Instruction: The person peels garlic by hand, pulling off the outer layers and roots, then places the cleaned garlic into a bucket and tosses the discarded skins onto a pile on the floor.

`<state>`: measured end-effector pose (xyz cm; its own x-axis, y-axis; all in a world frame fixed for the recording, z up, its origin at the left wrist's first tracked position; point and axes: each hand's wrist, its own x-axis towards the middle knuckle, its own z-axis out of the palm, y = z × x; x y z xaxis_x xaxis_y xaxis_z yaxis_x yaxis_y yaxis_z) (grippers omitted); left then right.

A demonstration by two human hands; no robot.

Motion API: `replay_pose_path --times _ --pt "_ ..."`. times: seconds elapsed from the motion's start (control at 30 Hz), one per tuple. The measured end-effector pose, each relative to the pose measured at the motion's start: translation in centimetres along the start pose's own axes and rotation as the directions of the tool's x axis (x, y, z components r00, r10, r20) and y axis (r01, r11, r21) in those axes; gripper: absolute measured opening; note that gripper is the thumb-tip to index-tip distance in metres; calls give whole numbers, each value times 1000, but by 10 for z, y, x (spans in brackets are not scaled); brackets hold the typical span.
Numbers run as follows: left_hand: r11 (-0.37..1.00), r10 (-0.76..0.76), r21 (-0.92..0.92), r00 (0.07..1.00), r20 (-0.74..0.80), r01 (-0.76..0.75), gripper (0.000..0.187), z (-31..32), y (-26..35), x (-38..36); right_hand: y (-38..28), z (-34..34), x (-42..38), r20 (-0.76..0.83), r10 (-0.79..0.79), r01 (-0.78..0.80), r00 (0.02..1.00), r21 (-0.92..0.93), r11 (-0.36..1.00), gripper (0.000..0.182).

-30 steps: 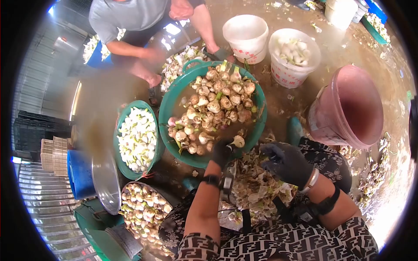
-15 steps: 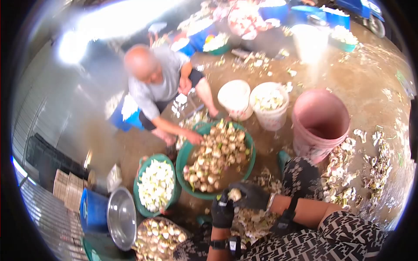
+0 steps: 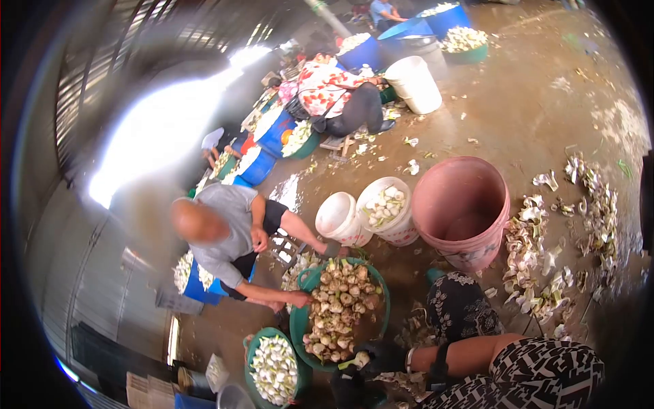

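OK, R hand (image 3: 387,358) w/ 1 bulb (image 3: 362,357), 2 green tubs (image 3: 298,320) nr.

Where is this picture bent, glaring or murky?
Head view: black curved borders surround a bowed scene; head view, upper left: white glare swallows detail above the hazy grey panelled wall; head view, bottom: the black-gloved left hand and black-gloved right hand look dark, with little fine detail.

Shed-like workplace: panelled wall (image 3: 95,279), wet floor (image 3: 531,95), seated workers (image 3: 327,92), tubs (image 3: 298,332) of garlic bulbs (image 3: 344,300).
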<state>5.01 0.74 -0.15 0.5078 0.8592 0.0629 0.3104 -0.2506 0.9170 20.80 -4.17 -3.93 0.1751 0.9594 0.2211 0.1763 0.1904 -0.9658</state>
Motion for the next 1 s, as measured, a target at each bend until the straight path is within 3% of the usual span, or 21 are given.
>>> replay_pose_path --times 0.07,0.17,0.27,0.33,0.4,0.43,0.5,0.53,0.6,0.63,0.67,0.73,0.77,0.8,0.87,0.9,0.93,0.97,1.0 --pt "977 -140 -165 990 -25 134 23 8 7 2 -8 -7 0 -29 15 -15 999 2 1000 63" --pt "966 -177 -194 984 -26 169 23 17 14 12 -3 -10 4 10 35 -35 999 8 999 62" --pt "963 -192 -198 981 -22 184 24 25 21 18 -1 -15 3 -20 -86 87 996 56 995 61" --pt "962 -195 -197 981 -18 188 24 28 24 21 3 -11 3 -13 -53 54 999 83 995 55" --pt "964 -186 -198 982 -18 179 24 31 26 23 7 -14 7 108 138 -158 984 206 966 48" --pt "963 -186 -201 982 -16 179 24 32 27 23 5 -20 7 108 140 -160 984 200 967 48" --pt "959 -197 -211 980 -15 190 25 34 26 23 1 -31 5 62 4 -20 998 253 967 44" --pt "959 -196 -212 980 -11 190 25 35 27 25 2 -32 6 60 8 -23 998 250 968 44" --pt "960 -189 -212 982 -5 183 25 37 31 29 6 -30 7 -142 -310 325 940 93 941 35" --pt "959 -190 -213 982 -3 185 25 39 30 28 5 -32 8 -145 -304 320 942 99 942 35" --pt "960 -190 -212 982 -2 185 25 42 29 29 4 -35 10 -40 -150 155 988 151 976 34" --pt "960 -186 -213 983 3 182 26 44 31 31 3 -46 15 183 146 -180 972 189 965 35" --pt "959 -184 -217 983 7 181 26 46 31 32 3 -47 14 154 155 -197 976 317 928 36" --pt "958 -185 -221 983 13 184 26 47 31 32 7 -47 12 148 156 -196 977 314 929 36" --pt "955 -191 -227 982 14 189 27 48 32 32 12 -47 6 -83 -160 164 984 53 985 38" --pt "955 -193 -227 981 13 191 27 48 32 32 13 -47 11 -80 -158 163 984 56 985 38" --pt "954 -194 -231 981 14 192 27 47 32 31 9 -51 18 106 194 -218 975 313 924 41" --pt "953 -196 -232 981 12 193 27 48 32 31 7 -53 22 362 455 -580 814 458 674 44" --pt "952 -199 -234 980 12 196 28 49 31 31 12 -49 20 363 455 -581 813 456 675 44"
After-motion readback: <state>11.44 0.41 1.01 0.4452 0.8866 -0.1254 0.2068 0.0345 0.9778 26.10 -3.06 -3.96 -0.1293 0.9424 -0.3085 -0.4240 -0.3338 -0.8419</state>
